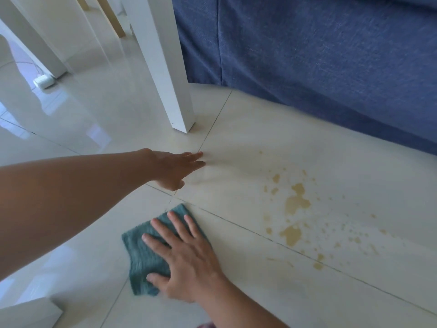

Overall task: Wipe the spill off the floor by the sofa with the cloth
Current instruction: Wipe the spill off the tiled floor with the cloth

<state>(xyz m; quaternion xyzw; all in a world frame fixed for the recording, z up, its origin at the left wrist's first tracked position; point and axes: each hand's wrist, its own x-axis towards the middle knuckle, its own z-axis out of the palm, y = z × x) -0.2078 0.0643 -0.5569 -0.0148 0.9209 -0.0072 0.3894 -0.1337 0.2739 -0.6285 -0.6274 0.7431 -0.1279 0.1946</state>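
Note:
A teal cloth [139,254] lies flat on the pale tiled floor at lower centre. My right hand [186,259] presses down on it with fingers spread, covering its right part. The spill [296,202] is a patch of yellowish-brown puddles and droplets on the tiles to the right of the cloth, in front of the blue sofa [319,55]. The cloth and the spill are apart. My left hand [176,168] reaches forward, flat and empty, fingers extended over the floor near the table leg.
A white table leg [170,74] stands on the floor just beyond my left hand, beside the sofa's corner. More white legs stand at the far left. A small white device with a cable [43,81] lies on the floor there. A white block [28,313] sits bottom left.

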